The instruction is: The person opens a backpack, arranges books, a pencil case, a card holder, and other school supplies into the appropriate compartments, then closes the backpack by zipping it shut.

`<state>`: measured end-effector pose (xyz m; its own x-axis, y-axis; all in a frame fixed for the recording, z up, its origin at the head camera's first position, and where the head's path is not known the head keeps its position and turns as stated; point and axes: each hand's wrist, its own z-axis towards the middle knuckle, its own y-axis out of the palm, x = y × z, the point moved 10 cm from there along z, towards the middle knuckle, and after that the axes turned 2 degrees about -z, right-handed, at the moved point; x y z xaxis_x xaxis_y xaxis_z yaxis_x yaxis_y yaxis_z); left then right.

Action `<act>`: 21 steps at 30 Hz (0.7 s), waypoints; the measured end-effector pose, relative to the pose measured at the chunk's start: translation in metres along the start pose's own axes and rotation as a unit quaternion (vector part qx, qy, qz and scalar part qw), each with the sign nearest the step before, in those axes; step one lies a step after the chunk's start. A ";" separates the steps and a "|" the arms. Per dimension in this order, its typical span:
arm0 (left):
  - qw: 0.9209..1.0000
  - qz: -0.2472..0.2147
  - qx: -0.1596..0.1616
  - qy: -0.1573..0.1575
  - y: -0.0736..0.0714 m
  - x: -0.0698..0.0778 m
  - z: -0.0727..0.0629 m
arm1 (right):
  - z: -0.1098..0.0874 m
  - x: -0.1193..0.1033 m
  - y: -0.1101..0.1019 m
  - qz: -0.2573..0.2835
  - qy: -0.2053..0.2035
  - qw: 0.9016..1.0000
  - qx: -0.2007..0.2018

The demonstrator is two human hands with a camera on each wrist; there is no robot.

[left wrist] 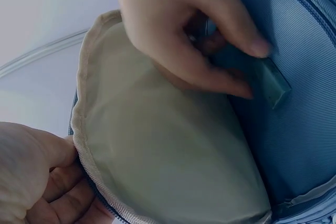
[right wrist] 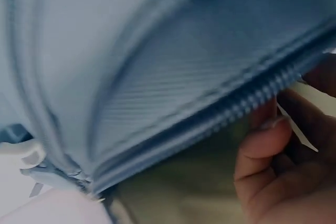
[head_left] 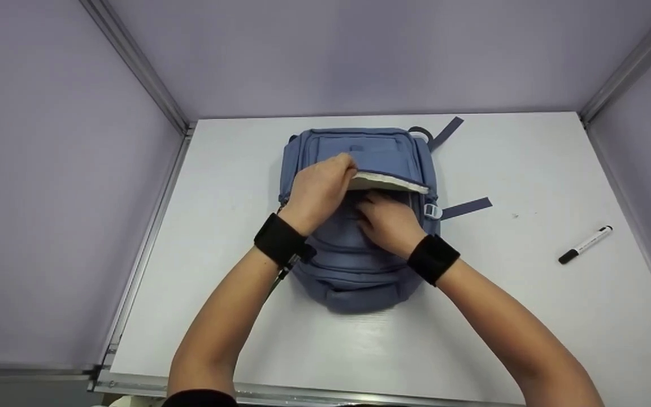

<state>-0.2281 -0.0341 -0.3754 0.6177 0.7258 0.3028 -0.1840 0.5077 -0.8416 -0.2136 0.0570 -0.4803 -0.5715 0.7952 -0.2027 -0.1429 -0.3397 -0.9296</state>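
Note:
A blue backpack [head_left: 359, 282] lies on its back on the white table. My left hand [head_left: 320, 183] grips the zippered edge of its front pocket flap [head_left: 385, 182] and holds it up, thumb on the pale lining [left wrist: 168, 150]. My right hand [head_left: 390, 220] reaches into the pocket beneath the flap, fingers bent. In the left wrist view, a fingertip of this right hand [left wrist: 184, 30] is right at the end of a small greenish block [left wrist: 275, 85] against the blue fabric; another finger stands apart from it. The right wrist view shows the fingers [right wrist: 265, 148] under the zipper edge.
A black-and-white marker [head_left: 585, 245] lies on the table at right. Two dark straps [head_left: 467, 208] with a white buckle [head_left: 432, 211] stick out from the backpack's right side. Pale walls with metal frame edges enclose the white table [head_left: 218, 339] at the back and sides.

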 end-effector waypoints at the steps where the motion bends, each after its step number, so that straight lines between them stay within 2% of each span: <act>1: 1.000 0.000 0.001 0.000 0.000 0.000 -0.001 | -0.006 0.002 -0.004 0.008 0.001 1.000 0.003; 4: 1.000 0.000 0.005 0.002 -0.002 -0.001 -0.003 | -0.027 0.014 -0.017 0.032 0.015 0.999 0.017; 7: 1.000 -0.002 0.008 0.007 -0.005 -0.001 -0.007 | -0.052 0.037 -0.032 0.057 0.050 0.996 0.047; 11: 1.000 -0.004 0.008 0.012 -0.006 -0.002 -0.011 | -0.087 0.095 -0.052 0.077 0.127 0.984 0.100; 15: 1.000 -0.002 0.016 0.016 -0.007 -0.003 -0.013 | -0.126 0.179 -0.067 0.069 0.247 0.960 0.109; 18: 1.000 -0.002 0.019 0.019 -0.007 -0.002 -0.014 | -0.163 0.242 -0.074 0.053 0.341 0.934 0.088; 21: 1.000 -0.005 0.012 0.018 -0.004 0.000 -0.016 | -0.203 0.292 -0.077 0.037 0.412 0.908 0.061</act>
<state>-0.2155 -0.0441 -0.3788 0.6462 0.7043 0.2940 -0.1965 0.5258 -0.8276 -0.2051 0.4173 -0.5301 0.2089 0.8564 -0.4721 -0.2466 -0.4211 -0.8729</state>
